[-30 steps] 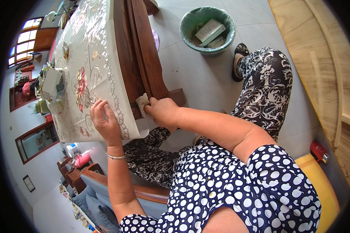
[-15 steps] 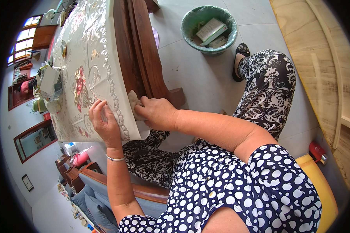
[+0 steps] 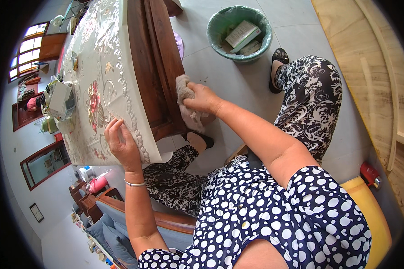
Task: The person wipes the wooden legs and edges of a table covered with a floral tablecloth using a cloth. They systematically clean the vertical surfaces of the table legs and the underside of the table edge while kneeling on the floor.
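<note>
Hands first: two in view, plus one crumpled beige cleaning rag (image 3: 187,104), one dark brown wooden table (image 3: 155,67) under one pale embroidered floral tablecloth (image 3: 98,71), one round green plastic bin (image 3: 240,31) with a couple of flat boxes inside, one thin silver bracelet (image 3: 134,183).

Rag looks wrinkled, off-white to tan, bunched into a lump with a tail hanging down below the knuckles. Sits pressed against the table's dark side panel, wadded under and ahead of the right hand (image 3: 203,98), fingers curled shut around it, a bit poking out past the fingertips toward the tabletop.

Left hand (image 3: 122,142) lying flat on the tablecloth's scalloped corner edge, fingers spread and relaxed, gripping nothing. Rag well to the right of those fingers, no contact. Bin far beyond both hands, on grey floor tiles (image 3: 251,80).
</note>
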Motion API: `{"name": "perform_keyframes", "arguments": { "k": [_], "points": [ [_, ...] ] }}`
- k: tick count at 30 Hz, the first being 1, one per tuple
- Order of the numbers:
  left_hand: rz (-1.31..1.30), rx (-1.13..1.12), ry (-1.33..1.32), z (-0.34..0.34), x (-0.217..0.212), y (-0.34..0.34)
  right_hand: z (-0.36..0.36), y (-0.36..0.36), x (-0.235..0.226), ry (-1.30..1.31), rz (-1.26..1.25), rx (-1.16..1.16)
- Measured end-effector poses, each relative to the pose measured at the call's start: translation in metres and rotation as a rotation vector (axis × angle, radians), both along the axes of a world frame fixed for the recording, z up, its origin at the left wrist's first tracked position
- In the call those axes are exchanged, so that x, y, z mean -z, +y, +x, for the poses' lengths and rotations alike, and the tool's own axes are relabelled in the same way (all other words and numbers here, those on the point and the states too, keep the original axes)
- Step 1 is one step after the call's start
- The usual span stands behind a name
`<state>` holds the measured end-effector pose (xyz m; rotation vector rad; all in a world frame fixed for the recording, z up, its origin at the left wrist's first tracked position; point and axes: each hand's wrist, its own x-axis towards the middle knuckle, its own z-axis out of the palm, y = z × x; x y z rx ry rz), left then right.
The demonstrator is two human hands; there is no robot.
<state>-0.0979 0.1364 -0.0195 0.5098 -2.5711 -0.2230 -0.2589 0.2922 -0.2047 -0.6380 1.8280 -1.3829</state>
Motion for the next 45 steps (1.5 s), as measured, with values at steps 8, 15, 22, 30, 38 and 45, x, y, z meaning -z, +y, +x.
{"name": "perform_keyframes", "arguments": {
  "k": [8, 15, 22, 30, 38, 45],
  "points": [
    [0.006, -0.027, -0.026, 0.001, -0.003, 0.005, 0.051, -0.003, -0.005, 0.374, 0.096, -0.147],
    [-0.017, -0.040, -0.062, -0.002, -0.007, 0.010, 0.034, -0.022, 0.026, 0.710, 0.092, -0.011],
    [-0.002, -0.035, -0.075, -0.004, -0.009, 0.011, -0.029, -0.057, 0.022, 0.795, 0.307, -0.065],
    [0.046, -0.041, -0.090, -0.002, -0.011, 0.012, -0.124, -0.113, 0.011, 0.701, 0.441, -0.062],
    [0.049, -0.042, -0.082, -0.003, -0.010, 0.013, -0.115, -0.124, 0.023, 0.841, 0.418, 0.030],
    [0.043, -0.042, -0.064, -0.002, -0.010, 0.013, -0.071, -0.094, 0.015, 0.798, 0.360, -0.065]
  ]
}}
